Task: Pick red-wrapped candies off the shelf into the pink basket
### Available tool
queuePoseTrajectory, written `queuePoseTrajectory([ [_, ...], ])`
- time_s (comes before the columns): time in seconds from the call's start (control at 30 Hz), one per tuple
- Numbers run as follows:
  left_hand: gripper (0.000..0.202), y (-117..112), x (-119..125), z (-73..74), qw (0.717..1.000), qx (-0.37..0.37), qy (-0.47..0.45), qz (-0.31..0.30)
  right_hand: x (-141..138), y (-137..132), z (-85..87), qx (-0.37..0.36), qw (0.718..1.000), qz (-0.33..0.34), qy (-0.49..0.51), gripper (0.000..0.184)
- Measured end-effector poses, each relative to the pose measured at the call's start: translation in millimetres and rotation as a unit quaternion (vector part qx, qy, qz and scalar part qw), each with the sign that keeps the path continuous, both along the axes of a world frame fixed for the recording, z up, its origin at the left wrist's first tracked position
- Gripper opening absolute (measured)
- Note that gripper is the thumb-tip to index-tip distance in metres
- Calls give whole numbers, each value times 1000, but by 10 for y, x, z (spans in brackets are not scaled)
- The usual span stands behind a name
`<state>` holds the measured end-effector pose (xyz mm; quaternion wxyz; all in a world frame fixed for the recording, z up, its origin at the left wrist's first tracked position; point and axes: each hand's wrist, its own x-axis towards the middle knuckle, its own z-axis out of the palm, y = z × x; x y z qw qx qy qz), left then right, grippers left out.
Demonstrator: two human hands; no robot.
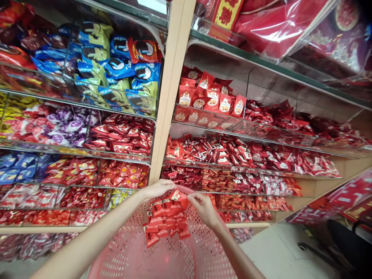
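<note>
My right hand (pixel 205 209) pinches the right end of a small red sweet packet (pixel 178 196) between thumb and fingers. Across from it, my left hand (pixel 161 188) is curled by the packet's upper left corner, close to the basket rim; what its fingertips grip is hidden. Below both hands lies a heap of similar red packets (pixel 167 217) with white lettering and dark characters. They are inside a pink perforated plastic basket (pixel 122 248), whose bottom shows in front of the heap.
Glass-fronted shelves full of wrapped sweets rise ahead, split by a wooden upright (pixel 167 100). Blue and green packs (pixel 116 69) sit upper left, red packets (pixel 213 99) on the right. A black wheeled chair (pixel 345 240) stands at lower right on the pale floor (pixel 270 252).
</note>
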<state>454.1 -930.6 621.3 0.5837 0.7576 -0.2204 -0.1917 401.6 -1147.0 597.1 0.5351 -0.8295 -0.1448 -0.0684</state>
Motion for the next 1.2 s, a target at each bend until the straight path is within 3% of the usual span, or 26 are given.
queuePoseTrajectory([
  [0.33,34,-14,-15,45,1000,12,-8,-26,-17,-1,-76,19,1000,2,25,28],
  [0.8,31,-33,-10,-34,999,18,-38,14,-64,91,-67,77,996,-42,32,28],
  [0.97,31,-54,18,-95,998,16,-46,39,-77,143,-66,136,988,-31,60,29],
  [1.2,31,-49,99,-178,999,8,-39,37,-84,178,-56,159,983,-39,79,34],
])
